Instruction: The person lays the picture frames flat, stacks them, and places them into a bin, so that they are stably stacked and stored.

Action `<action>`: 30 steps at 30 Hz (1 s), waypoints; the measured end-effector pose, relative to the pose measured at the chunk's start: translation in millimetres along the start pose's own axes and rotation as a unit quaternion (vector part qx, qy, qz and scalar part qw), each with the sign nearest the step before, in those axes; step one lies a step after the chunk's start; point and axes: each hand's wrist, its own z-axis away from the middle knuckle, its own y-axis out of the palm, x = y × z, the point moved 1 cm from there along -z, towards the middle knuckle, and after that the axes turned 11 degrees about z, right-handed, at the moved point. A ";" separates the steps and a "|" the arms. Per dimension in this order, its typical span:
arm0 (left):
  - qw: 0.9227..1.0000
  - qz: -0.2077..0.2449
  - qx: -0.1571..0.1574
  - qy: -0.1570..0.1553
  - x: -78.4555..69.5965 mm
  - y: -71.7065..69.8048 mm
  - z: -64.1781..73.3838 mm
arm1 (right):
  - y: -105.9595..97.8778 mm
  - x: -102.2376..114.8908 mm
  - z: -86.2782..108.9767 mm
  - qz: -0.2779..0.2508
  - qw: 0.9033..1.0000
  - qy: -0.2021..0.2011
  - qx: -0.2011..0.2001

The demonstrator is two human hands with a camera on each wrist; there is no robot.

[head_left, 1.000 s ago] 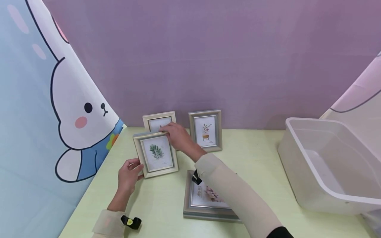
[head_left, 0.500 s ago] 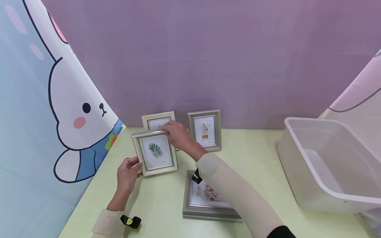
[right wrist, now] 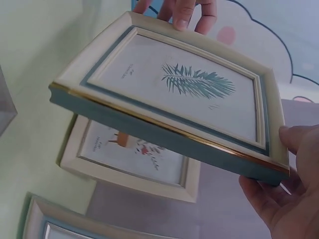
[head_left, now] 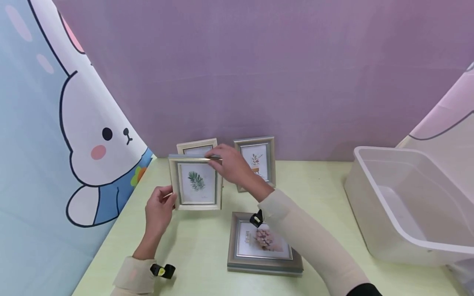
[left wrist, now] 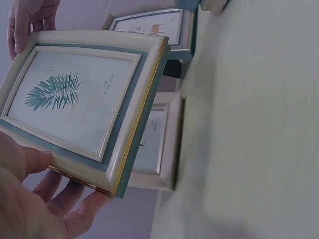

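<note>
A cream picture frame point(head_left: 196, 183) with a green palm-leaf print is held up between both hands, its face toward the head camera. My left hand point(head_left: 160, 210) grips its left side low down, thumb in front and fingers behind. At the top right corner my right hand point(head_left: 233, 166) pinches the upper edge. Right behind it a second cream frame point(head_left: 197, 146) leans on the purple backdrop, mostly covered in the head view; in the right wrist view this cream frame point(right wrist: 134, 154) shows a potted-plant print.
A grey-brown frame point(head_left: 272, 160) with a plant print leans on the backdrop to the right. Larger frames lie stacked flat on the table, the top frame point(head_left: 264, 267) bearing pink flowers. A deep white bin point(head_left: 374, 222) stands at the right.
Both hands have lifted the palm-leaf frame slightly off the table and straightened it. Its top now tips toward the camera, and the right forearm has shifted right, uncovering more of the flower frame.
</note>
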 end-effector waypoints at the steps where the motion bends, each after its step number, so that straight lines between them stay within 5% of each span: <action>1: 1.000 -0.012 0.000 0.013 -2.4 0.4 0.2 | -2.3 -1.4 2.1 0.003 1.000 0.001 -0.003; 19: 0.981 -0.099 0.024 0.167 -46.6 19.0 -1.0 | -31.3 -38.8 47.2 -0.057 0.997 0.003 -0.056; 30: 0.954 -0.116 0.026 0.277 -67.8 36.8 -3.6 | -40.4 -56.9 71.5 -0.067 0.996 -0.007 -0.061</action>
